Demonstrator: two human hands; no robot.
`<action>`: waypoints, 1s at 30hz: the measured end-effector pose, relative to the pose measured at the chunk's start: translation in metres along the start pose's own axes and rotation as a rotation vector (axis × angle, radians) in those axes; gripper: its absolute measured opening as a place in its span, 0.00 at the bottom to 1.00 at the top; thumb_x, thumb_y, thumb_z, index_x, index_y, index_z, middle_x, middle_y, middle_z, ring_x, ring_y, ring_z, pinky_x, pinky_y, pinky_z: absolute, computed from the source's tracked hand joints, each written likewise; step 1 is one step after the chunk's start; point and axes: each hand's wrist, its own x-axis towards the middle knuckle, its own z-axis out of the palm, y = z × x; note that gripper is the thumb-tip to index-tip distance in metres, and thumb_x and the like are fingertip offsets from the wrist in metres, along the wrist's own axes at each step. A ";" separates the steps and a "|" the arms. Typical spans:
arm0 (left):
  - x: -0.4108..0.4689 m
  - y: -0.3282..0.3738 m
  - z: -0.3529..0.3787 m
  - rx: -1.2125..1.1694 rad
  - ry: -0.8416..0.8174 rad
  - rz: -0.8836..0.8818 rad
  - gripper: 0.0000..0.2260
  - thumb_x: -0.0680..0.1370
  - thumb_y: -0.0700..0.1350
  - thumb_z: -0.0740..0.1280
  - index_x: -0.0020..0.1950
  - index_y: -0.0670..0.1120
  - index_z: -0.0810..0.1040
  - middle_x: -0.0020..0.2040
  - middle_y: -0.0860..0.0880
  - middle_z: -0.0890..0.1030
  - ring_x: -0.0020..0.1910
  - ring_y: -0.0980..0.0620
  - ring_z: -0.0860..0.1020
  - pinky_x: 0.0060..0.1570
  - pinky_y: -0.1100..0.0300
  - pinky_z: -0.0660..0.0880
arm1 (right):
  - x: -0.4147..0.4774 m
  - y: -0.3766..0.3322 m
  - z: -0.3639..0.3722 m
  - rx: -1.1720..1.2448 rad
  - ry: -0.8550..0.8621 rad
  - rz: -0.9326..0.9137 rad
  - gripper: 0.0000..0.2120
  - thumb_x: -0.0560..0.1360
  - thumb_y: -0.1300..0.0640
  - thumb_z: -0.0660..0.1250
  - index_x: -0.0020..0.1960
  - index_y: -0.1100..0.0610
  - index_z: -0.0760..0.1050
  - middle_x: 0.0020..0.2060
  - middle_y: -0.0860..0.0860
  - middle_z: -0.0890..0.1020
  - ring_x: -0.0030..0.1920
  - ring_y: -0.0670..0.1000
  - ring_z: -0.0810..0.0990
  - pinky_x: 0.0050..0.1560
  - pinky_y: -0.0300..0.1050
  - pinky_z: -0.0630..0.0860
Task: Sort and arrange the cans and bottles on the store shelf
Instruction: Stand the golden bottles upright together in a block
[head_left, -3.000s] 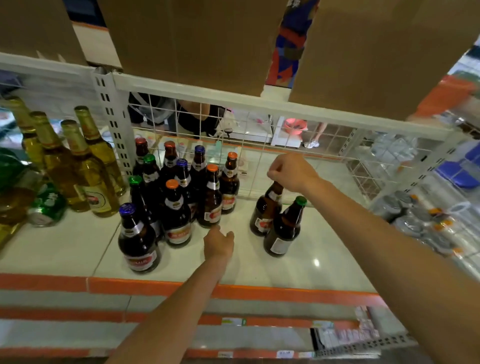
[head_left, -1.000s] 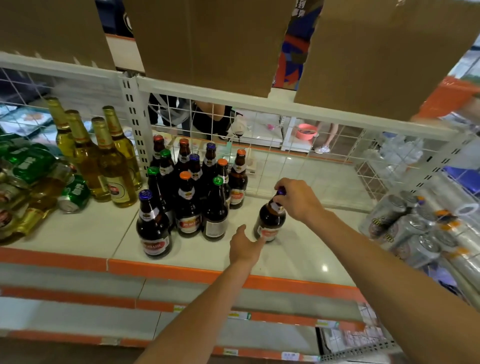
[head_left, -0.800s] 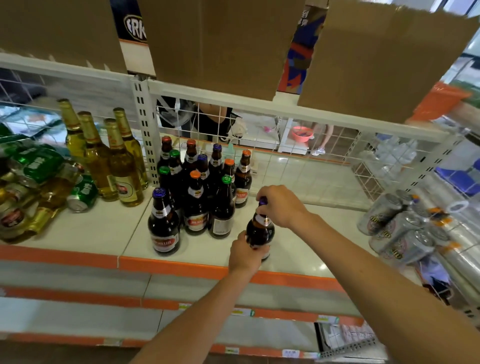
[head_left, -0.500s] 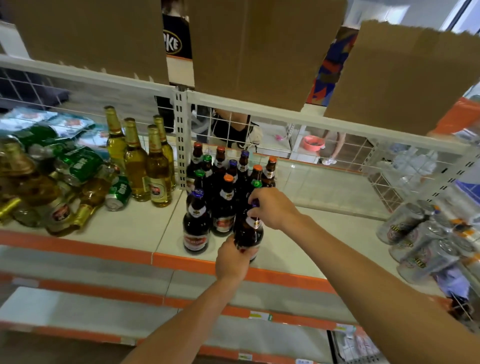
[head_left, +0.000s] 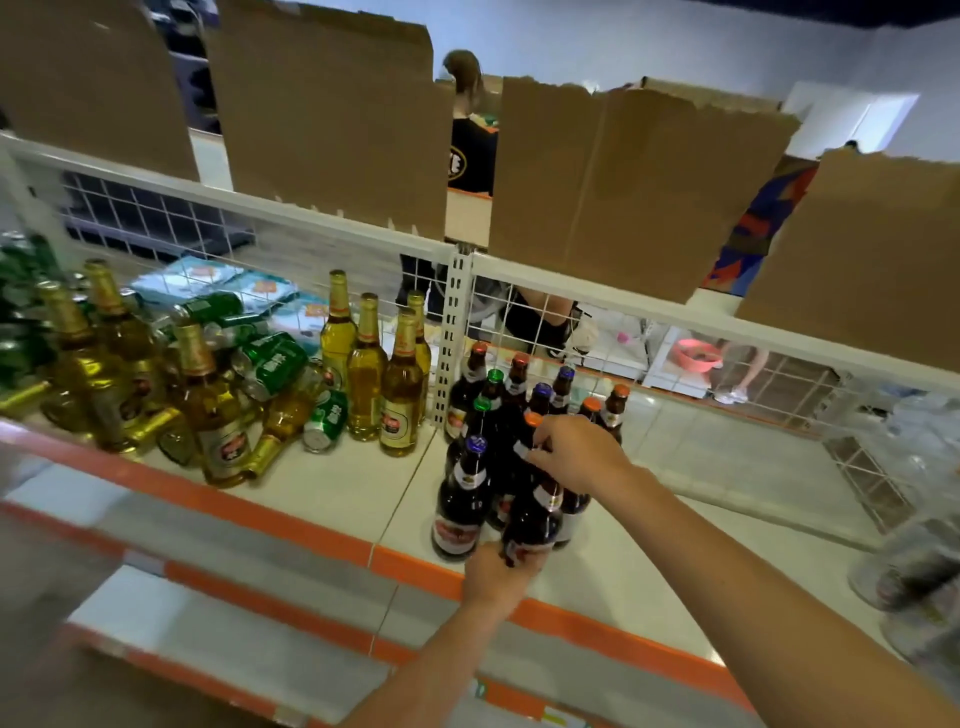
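Observation:
A dark brown bottle stands at the front of a cluster of dark bottles with coloured caps on the white shelf. My right hand grips its neck from above and hides the cap. My left hand holds its base at the shelf's orange front edge. Right beside it on the left stands another dark bottle with a blue cap.
Tall yellow bottles stand left of the upright post. Further left lie toppled yellow bottles and green cans. Silver cans lie blurred at the right. Cardboard sheets hang above; a person stands behind the wire grid.
My right hand has carried the dark bottle from the open shelf space leftward to the front of the cluster. My left hand has closed on its base. The view has swung left.

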 end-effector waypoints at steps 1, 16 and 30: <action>-0.002 0.001 -0.007 0.072 -0.068 -0.039 0.14 0.75 0.54 0.73 0.35 0.50 0.73 0.40 0.46 0.80 0.45 0.47 0.80 0.39 0.62 0.69 | 0.003 -0.005 -0.011 0.003 0.040 -0.026 0.13 0.80 0.50 0.64 0.55 0.59 0.78 0.49 0.54 0.82 0.50 0.57 0.80 0.48 0.52 0.77; -0.021 -0.017 -0.272 0.224 0.189 -0.184 0.14 0.78 0.48 0.68 0.51 0.37 0.82 0.40 0.43 0.82 0.34 0.50 0.80 0.28 0.62 0.75 | 0.055 -0.175 -0.016 0.068 0.050 -0.318 0.08 0.79 0.50 0.65 0.54 0.52 0.77 0.48 0.48 0.79 0.48 0.51 0.78 0.46 0.49 0.77; -0.005 -0.062 -0.507 0.328 0.330 -0.072 0.14 0.79 0.41 0.65 0.33 0.43 0.76 0.31 0.45 0.74 0.32 0.47 0.74 0.29 0.61 0.67 | 0.129 -0.334 0.015 0.003 -0.065 -0.182 0.13 0.78 0.50 0.65 0.53 0.58 0.80 0.50 0.56 0.82 0.50 0.56 0.81 0.50 0.52 0.79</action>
